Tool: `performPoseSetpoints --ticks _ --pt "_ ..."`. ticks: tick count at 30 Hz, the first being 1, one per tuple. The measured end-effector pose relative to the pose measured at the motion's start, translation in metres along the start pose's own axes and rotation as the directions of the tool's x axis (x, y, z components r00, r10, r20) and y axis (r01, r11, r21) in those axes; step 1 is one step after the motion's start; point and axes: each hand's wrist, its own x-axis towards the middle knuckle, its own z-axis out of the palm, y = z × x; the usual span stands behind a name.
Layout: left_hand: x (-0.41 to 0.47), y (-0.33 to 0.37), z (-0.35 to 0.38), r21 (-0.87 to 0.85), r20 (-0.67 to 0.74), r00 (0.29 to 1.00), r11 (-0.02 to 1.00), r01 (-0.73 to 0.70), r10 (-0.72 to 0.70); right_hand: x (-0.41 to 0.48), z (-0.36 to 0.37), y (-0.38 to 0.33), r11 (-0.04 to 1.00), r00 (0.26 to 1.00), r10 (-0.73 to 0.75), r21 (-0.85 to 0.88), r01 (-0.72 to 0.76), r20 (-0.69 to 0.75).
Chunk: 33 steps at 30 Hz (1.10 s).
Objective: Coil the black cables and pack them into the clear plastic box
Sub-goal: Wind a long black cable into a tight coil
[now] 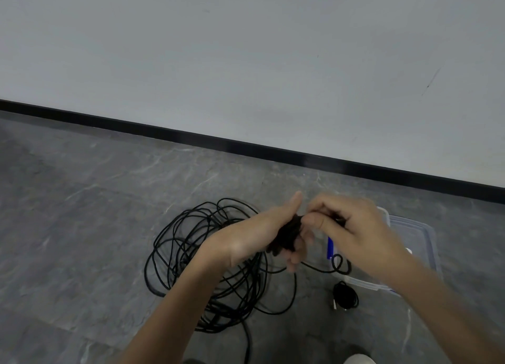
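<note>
My left hand [259,238] grips a small bundle of coiled black cable [288,233] above the floor. My right hand [352,227] pinches a strand of the same cable at the bundle's top. From the bundle a loose strand [328,269] loops down toward the clear plastic box [426,235], which lies on the floor at the right, partly hidden by my right hand. A big loose tangle of black cable [191,254] lies on the floor under my left arm. A small coiled black cable [345,295] with a metal plug sits in front of the box.
The grey stone floor [82,213] runs back to a white wall [246,62] with a black skirting board [191,138]. Something blue [330,247] shows inside the box. A shoe tip [359,359] shows at the bottom edge.
</note>
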Motion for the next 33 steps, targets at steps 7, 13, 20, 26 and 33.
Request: performPoseSetpoints --ticks 7,13,20,26,33 --pt "-0.003 0.005 0.006 -0.342 0.173 0.977 0.938 -0.055 0.121 0.006 -0.006 0.008 0.949 0.995 0.102 0.301 -0.099 0.006" --pt "-0.008 0.010 0.002 -0.499 0.138 0.961 0.855 -0.142 0.241 0.009 0.004 0.011 0.914 0.985 0.163 0.368 -0.171 0.052" --pt "-0.005 0.008 -0.002 -0.552 0.042 0.963 0.810 -0.199 0.266 0.011 0.019 0.007 0.811 0.917 0.343 0.428 -0.399 0.203" --pt "-0.006 0.010 -0.003 -0.479 -0.058 0.963 0.839 -0.257 0.262 0.013 0.014 0.008 0.611 0.907 0.379 0.687 -0.393 0.183" --pt "-0.004 0.009 -0.003 -0.415 -0.081 0.965 0.872 -0.261 0.250 0.012 0.022 0.004 0.744 0.940 0.331 0.591 -0.311 0.078"
